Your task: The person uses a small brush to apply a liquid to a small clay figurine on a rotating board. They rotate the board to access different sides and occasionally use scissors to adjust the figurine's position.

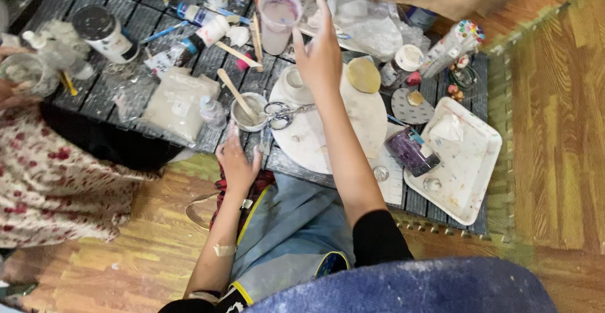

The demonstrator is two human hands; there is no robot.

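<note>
Head view: the person is sitting on the floor by a low dark table [145, 23] full of craft things. The left hand [238, 162] is resting flat at the table's near edge, fingers spread wide, holding nothing. Its fingertips are just beside a small bowl [249, 111] with grey paste inside. A wooden stick [234, 91] is leaning in that bowl. Scissors [282, 114] are lying right next to the bowl, on a round white board [353, 124].

The right hand [320, 51] is reaching out over the board, fingers open and pointing up toward a clear plastic cup [278, 20] with pale pink stuff in it. The hand is close to the cup, and I cannot tell if it is touching it. It is gripping nothing.

A white tray [469, 174] is sitting at the right end of the table, with a purple jar [411, 151] beside it. Another person in a flowery dress [50, 174] is sitting at the left.
</note>
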